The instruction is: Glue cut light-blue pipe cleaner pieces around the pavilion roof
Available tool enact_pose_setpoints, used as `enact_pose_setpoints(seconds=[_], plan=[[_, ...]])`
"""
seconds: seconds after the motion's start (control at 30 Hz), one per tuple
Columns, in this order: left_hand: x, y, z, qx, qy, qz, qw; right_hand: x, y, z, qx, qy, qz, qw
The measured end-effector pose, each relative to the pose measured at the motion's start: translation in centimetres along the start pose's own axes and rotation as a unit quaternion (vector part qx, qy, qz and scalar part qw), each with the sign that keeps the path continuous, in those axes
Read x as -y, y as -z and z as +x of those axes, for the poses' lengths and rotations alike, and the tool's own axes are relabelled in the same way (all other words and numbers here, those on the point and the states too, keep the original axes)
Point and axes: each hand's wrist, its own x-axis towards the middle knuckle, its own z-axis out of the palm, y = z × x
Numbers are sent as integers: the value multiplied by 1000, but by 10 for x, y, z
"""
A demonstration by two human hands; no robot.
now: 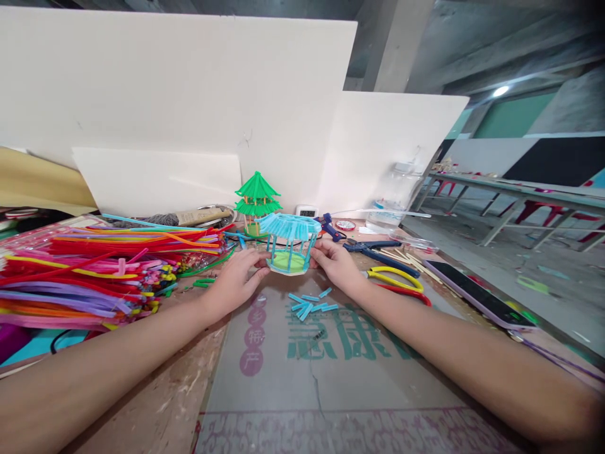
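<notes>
Between both hands is a small model pavilion (289, 228) with a light blue slatted roof, thin blue posts and a round green floor. My left hand (242, 275) grips the left edge of its base, thumb in front. On the opposite side, my right hand (336, 262) pinches the base near a post. Short cut pieces of blue pipe cleaner (307, 306) lie scattered on the printed sheet (265, 403) just below the model. Behind it stands a green tiered model pavilion (258, 195).
Bundles of coloured pipe cleaners (94, 277) fill the left side. Rightward lie yellow-and-red-handled scissors (397, 277), dark-handled pliers (378, 246), thin wooden sticks (416, 265) and a phone (472, 293). A glue gun (331, 227), a small white digital display (307, 211) and a plastic bottle (387, 211) stand behind.
</notes>
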Motion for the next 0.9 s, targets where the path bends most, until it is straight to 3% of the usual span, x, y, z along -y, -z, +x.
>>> enact_pose_setpoints(seconds=[0.3, 0.57, 0.73, 0.9], plan=[[5, -3, 4, 32, 76, 24, 996, 11, -1, -4, 26, 34, -73, 996], [12, -5, 5, 35, 70, 17, 997, 10, -2, -5, 43, 49, -97, 993], [11, -4, 5, 37, 75, 27, 996, 21, 10, 0, 19, 46, -91, 995], [12, -5, 5, 35, 80, 11, 996, 54, 37, -1, 141, 41, -201, 968]])
